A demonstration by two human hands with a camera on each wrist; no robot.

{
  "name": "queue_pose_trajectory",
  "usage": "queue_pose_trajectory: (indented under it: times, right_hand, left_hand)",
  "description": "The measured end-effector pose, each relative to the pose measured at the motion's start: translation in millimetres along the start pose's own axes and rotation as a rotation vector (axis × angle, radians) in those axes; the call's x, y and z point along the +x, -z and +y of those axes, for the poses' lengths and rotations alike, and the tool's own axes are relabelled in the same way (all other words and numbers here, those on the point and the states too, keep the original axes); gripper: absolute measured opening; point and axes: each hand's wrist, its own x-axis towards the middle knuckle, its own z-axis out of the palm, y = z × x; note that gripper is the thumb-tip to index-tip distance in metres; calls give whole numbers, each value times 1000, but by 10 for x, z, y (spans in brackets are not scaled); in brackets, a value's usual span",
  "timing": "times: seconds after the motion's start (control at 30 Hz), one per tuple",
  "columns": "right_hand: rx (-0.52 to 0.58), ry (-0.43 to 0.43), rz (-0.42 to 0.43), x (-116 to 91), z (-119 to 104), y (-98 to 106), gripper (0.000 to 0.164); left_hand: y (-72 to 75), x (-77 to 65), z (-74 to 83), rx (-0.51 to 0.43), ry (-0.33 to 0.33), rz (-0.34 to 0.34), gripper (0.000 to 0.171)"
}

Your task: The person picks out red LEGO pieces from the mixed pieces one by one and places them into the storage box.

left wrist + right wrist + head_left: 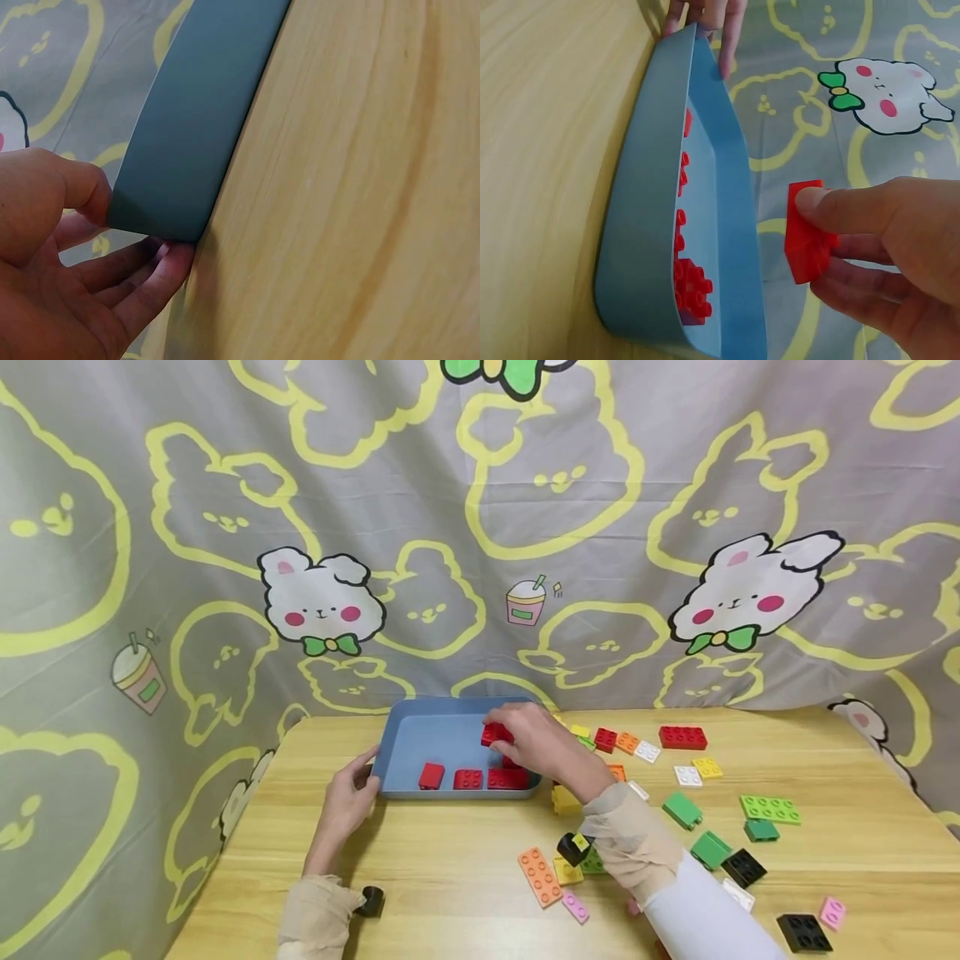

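My right hand (536, 739) pinches a red toy brick (805, 232) between thumb and fingers, above the right part of the blue tray (435, 731). Inside the tray, along its near wall, lie several red bricks, among them one at the left (431, 776), a studded one (468, 779) and a longer one (507, 778). Another red brick (694, 292) sits at the right end, partly covered by the hand in the head view. With thumb at the rim and fingers low against the wall, my left hand (67, 255) grips the tray's left end.
Loose bricks lie right of the tray: a red one (682, 737), a light green one (770, 809), a black one (804, 933), an orange one (540, 877) and several others. My right forearm passes over some of them. A patterned curtain (420, 527) hangs behind the wooden table (442, 877).
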Motion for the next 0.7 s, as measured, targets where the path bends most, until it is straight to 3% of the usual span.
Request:
queue_pose_trajectory:
  times: [0.37,0.7]
  right_hand:
    - [31,-23,-45,168,-9,-190,31]
    - [-9,-59,-105,318,7,-384,29]
  left_hand:
    - [-16,-27,-12,13,4,6,53]
    - [-18,-4,-15,-1,-9,16,54]
